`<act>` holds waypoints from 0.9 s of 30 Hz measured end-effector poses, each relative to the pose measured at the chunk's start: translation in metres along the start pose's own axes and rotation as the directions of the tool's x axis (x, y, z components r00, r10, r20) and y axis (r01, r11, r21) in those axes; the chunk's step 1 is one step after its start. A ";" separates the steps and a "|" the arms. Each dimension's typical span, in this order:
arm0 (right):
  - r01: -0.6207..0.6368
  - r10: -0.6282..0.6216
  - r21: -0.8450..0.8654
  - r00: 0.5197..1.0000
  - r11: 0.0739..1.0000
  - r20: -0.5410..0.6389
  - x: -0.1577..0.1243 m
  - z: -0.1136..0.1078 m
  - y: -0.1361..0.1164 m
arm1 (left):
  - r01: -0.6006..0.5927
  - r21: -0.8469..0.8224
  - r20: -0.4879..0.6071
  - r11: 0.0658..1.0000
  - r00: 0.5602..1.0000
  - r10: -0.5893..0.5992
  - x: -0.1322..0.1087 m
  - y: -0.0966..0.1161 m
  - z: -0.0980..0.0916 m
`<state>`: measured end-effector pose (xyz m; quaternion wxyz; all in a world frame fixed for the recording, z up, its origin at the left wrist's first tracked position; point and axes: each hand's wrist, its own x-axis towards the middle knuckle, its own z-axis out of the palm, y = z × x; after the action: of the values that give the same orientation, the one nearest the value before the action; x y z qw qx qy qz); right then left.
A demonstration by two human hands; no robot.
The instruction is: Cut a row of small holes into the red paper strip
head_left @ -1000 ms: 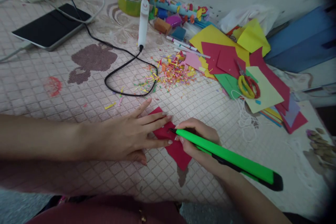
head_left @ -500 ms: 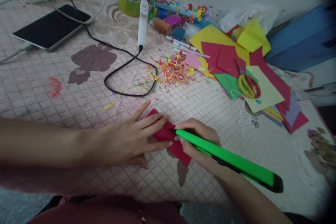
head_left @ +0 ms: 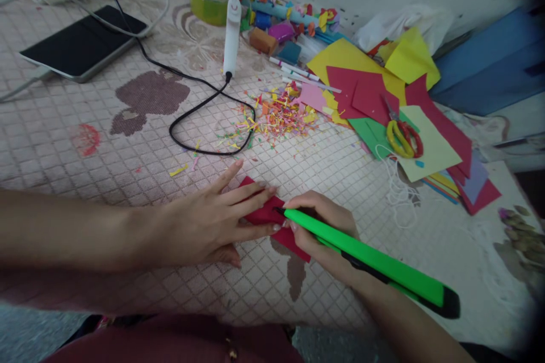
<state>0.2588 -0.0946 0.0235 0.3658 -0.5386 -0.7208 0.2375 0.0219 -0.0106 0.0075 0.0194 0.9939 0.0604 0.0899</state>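
Observation:
A small red paper piece (head_left: 293, 243) lies on the patterned tablecloth (head_left: 179, 289) near the front edge. My left hand (head_left: 208, 221) rests on it from the left, fingers spread, two fingertips crossing its upper part. From the right, my right hand (head_left: 323, 229) is closed round a long green tool (head_left: 366, 249) with a black end. The tool's dark, thin tip touches or nearly touches the middle of the red paper, close to my left fingertips. What the tip is doing to the paper is too small to make out.
Coloured paper sheets (head_left: 366, 91) with scissors (head_left: 402, 137) on top lie right of paper scraps (head_left: 281, 113). Behind are a white glue gun (head_left: 231, 39) with its black cord, green tape (head_left: 208, 8) and a tablet (head_left: 85, 42). White string (head_left: 400, 198) lies at the right.
The red paper's lower end has shifted slightly upward under my left hand, whose fingers have moved a little. My right hand and the green tool have hardly moved.

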 end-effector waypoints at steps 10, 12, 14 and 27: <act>-0.004 0.004 0.001 1.000 1.000 -0.002 -0.001 0.001 0.001 | 0.042 0.016 0.013 0.999 0.999 -0.042 -0.001 0.002 0.001; -0.002 0.002 0.000 1.000 1.000 -0.005 -0.001 0.001 0.001 | 0.050 0.026 0.010 0.998 0.999 -0.050 -0.001 0.004 0.000; -0.002 0.002 0.005 1.000 1.000 -0.001 -0.001 0.001 0.002 | 0.054 0.035 0.002 0.998 0.999 -0.054 0.000 0.007 0.000; 0.014 -0.014 0.006 1.000 1.000 0.014 -0.001 -0.001 0.005 | 0.055 -0.010 0.009 0.998 0.998 -0.055 -0.003 0.006 0.002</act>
<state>0.2627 -0.0936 0.0196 0.3639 -0.5307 -0.7265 0.2410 0.0198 -0.0173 0.0048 0.0274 0.9921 0.0872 0.0854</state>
